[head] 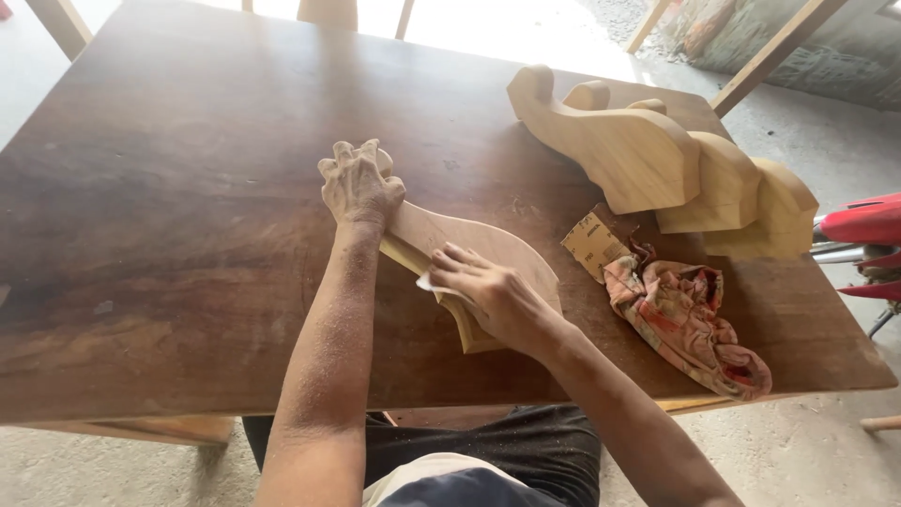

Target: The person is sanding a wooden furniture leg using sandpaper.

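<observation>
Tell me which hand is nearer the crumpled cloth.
Right. The right hand presses on the curved wooden piece just beside the crumpled cloth; the left hand grips the piece's far end, farther away.

three stacked carved wooden pieces (648, 150), folded sandpaper sheet (593, 244), patterned rag (685, 319), red vehicle (868, 225)
</observation>
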